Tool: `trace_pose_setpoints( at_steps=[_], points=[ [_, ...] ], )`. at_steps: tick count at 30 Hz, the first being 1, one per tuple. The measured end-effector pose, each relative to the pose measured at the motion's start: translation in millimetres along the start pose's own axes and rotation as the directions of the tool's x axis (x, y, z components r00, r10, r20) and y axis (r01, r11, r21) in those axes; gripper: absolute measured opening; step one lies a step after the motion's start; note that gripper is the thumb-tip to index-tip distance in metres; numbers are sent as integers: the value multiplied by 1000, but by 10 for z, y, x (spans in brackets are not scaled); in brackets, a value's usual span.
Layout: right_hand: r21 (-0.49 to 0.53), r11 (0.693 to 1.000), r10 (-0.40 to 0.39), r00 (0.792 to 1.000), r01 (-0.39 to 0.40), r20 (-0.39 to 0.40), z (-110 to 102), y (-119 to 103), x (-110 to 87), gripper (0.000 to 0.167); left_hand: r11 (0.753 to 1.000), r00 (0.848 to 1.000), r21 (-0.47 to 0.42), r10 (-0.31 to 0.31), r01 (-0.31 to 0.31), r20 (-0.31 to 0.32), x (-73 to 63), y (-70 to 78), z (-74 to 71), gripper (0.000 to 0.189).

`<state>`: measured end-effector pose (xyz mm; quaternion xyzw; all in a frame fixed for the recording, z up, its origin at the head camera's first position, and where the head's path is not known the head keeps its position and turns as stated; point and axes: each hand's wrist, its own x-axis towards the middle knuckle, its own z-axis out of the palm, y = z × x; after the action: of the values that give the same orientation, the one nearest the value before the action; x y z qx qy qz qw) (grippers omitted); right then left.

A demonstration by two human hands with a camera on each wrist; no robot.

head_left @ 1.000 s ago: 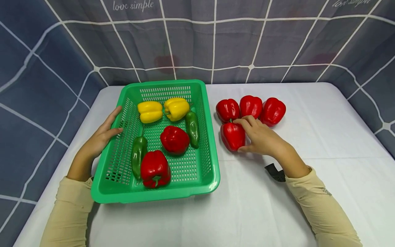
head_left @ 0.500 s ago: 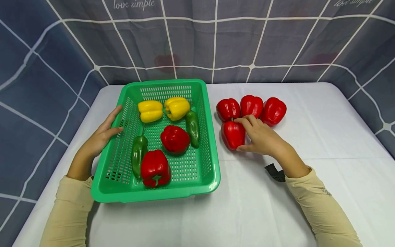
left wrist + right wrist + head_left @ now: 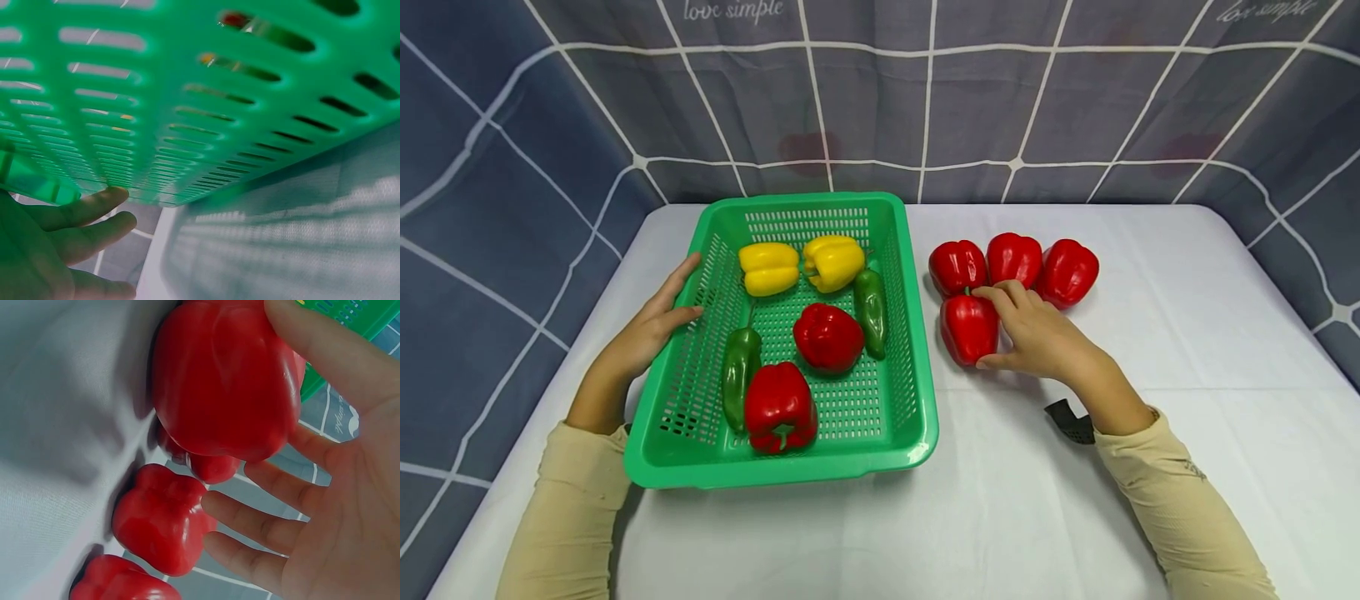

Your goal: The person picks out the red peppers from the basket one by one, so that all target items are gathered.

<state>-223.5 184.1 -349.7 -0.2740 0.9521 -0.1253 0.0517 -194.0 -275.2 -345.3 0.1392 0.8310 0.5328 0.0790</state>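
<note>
My left hand (image 3: 647, 329) rests at the left rim of a green plastic basket (image 3: 782, 477). Its thumb lies over the rim; in the left wrist view straight fingers (image 3: 94, 240) extend along the outside wall. Inside the basket are two yellow bell peppers (image 3: 769, 269), two red bell peppers (image 3: 827, 337) and two long green peppers (image 3: 870, 312). To the basket's right, my right hand (image 3: 1037, 337) holds a red bell pepper (image 3: 967, 329) between thumb and index finger, on the table. The right wrist view shows that red bell pepper (image 3: 225, 381) large, with the other fingers beyond it.
Three more red bell peppers (image 3: 1015, 257) stand in a row just behind the held one. A white cloth (image 3: 1000, 525) covers the table. Grey checked fabric (image 3: 880, 100) hangs behind and at both sides. A black strap (image 3: 1070, 421) sits by the right wrist.
The head view has shifted slightly. Both hands, the basket and the peppers keep their places relative to one another.
</note>
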Motion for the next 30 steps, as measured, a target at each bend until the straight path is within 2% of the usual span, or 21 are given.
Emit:
trace_pose_setpoints(
  at_steps=[10,20,30],
  points=[
    [35,999,4,1000,-3,-27,-17,9,17,90,1000,1000,-12,-8,8,1,-1,10,4,65],
    [55,997,-54,996,59,-74,-89,-74,82,96,1000,1000,-21,-17,17,1,8,16,1,65],
    [51,998,-30,997,34,-71,-115,-134,113,96,999,1000,-35,-10,10,-2,1,4,-2,65]
  ],
)
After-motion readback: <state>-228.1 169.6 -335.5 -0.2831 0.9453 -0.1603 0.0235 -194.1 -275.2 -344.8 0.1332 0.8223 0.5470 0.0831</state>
